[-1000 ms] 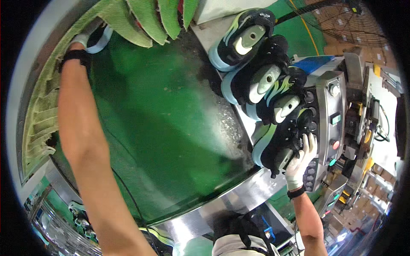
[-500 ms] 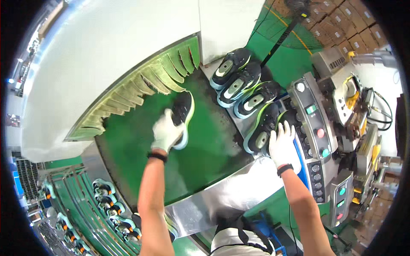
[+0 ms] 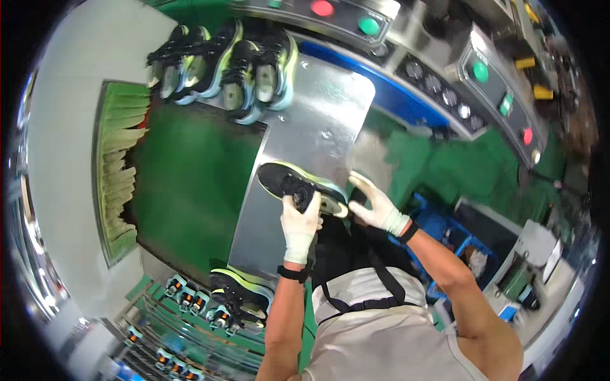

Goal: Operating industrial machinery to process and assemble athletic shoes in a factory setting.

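My left hand [image 3: 300, 228], in a white glove, is closed on a black sneaker [image 3: 277, 179] with lime-green trim and a pale blue sole. The sneaker lies sideways in front of my waist, over the metal table edge. Just past its heel end is my gloved right hand [image 3: 379, 208], thumb and fingers apart, with nothing seen gripped in it. Several similar sneakers [image 3: 234, 95] stand in a row at the far end of the metal table [image 3: 305, 136]. More black sneakers [image 3: 238, 295] sit to the left of my left forearm.
Left of the table runs a green conveyor belt [image 3: 190, 184], leading to a slit green curtain [image 3: 121, 171] in a white machine. Control panels with coloured buttons [image 3: 481, 71] line the far right. Blue crates [image 3: 438, 222] stand right of me; a rack with shoes [image 3: 184, 298] is lower left.
My view has turned to the right. My left hand has left the sneaker on the belt and now holds one before my waist. The right hand has come away from the row of sneakers.
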Demonstrator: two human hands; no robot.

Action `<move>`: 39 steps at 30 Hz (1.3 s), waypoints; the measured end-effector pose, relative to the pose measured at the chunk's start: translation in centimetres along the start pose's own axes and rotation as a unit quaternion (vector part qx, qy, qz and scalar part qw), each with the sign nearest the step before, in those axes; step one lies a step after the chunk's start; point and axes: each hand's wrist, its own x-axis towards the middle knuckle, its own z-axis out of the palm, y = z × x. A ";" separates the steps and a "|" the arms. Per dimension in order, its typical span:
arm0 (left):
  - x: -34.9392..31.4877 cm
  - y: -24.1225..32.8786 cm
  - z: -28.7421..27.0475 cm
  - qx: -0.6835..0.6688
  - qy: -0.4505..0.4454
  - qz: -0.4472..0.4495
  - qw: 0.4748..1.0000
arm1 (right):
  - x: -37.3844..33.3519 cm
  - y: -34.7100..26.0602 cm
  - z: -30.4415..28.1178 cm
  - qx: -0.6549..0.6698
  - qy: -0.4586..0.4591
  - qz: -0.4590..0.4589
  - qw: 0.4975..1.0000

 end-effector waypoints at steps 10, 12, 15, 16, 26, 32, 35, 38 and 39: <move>5.5 0.3 -4.0 0.526 -0.141 0.514 0.663 | -1.6 9.3 -1.9 -0.043 -0.072 -0.094 0.992; 9.3 1.7 -2.7 0.551 -0.201 0.540 0.604 | -0.3 9.2 1.2 -0.012 -0.079 -0.119 0.990; 14.3 2.9 -0.1 0.495 -0.319 0.572 0.571 | 2.3 9.5 4.5 0.024 -0.007 -0.130 0.991; 14.8 2.6 0.6 0.494 -0.323 0.574 0.567 | 2.7 10.9 4.9 0.057 -0.006 -0.129 0.990; 17.5 -1.5 -0.7 0.418 -0.279 0.617 0.606 | 4.7 11.3 2.2 0.066 -0.056 -0.111 0.990; 18.5 -0.7 -0.5 0.366 -0.301 0.638 0.606 | 4.7 6.4 2.8 0.001 0.043 -0.003 0.999; 18.4 -0.5 -0.9 0.393 -0.276 0.640 0.599 | 4.6 6.1 2.5 0.094 0.062 0.017 0.994; 18.4 -1.4 -1.9 0.410 -0.283 0.621 0.605 | 5.1 8.5 2.5 0.083 -0.029 -0.032 0.996; 18.4 -1.4 -2.0 0.415 -0.283 0.613 0.610 | 5.2 8.8 1.9 0.114 -0.082 -0.005 0.990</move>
